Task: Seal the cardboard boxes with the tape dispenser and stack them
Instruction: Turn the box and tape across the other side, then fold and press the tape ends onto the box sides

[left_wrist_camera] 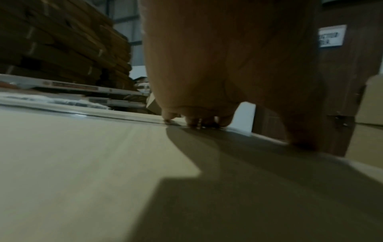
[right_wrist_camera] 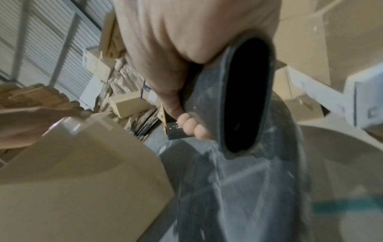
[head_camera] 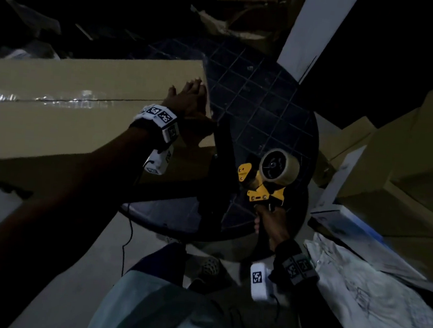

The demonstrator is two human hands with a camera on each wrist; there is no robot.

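Box steadied by flat left hand; right hand grasps tape dispenser. Keep flaps pressed together while taping the seam's untaped end.

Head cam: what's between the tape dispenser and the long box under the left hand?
Only bare dark gridded tabletop separates the yellow tape dispenser from the long tan cardboard box, in the head view.

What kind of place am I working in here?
Probably a warehouse or packing area: flattened cartons stacked high, loose cardboard boxes piled by a roller shutter, and a long box being taped on a round table.
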